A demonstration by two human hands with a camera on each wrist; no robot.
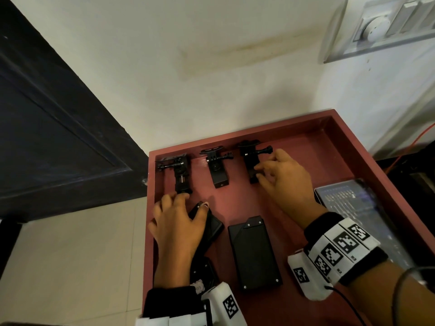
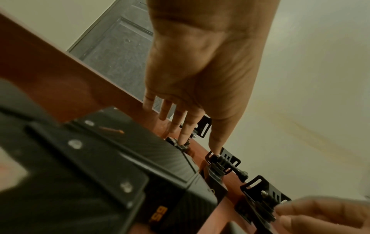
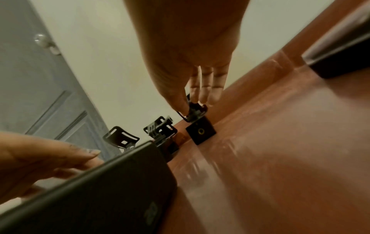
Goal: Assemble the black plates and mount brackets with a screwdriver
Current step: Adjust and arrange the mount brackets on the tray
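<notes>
Three black mount brackets stand in a row at the back of the red tray [image 1: 353,147]. My right hand [image 1: 280,177] pinches the right bracket [image 1: 249,158] between thumb and fingers; the right wrist view shows this pinch on the right bracket [image 3: 197,110]. My left hand [image 1: 179,222] lies open, its straight fingertips touching the base of the left bracket [image 1: 179,172] and its thumb on a black plate [image 1: 213,225]. The middle bracket [image 1: 217,169] stands untouched. A second black plate [image 1: 255,252] lies flat in the tray's middle. Another plate is partly hidden beneath my left wrist. No screwdriver shows.
A dark device with a lit screen [image 1: 353,205] lies along the tray's right side. A dark door [image 1: 58,128] is to the left and a pale wall is behind. A switch panel [image 1: 388,27] hangs at the upper right, and an orange cable [image 1: 409,147] runs beside the tray.
</notes>
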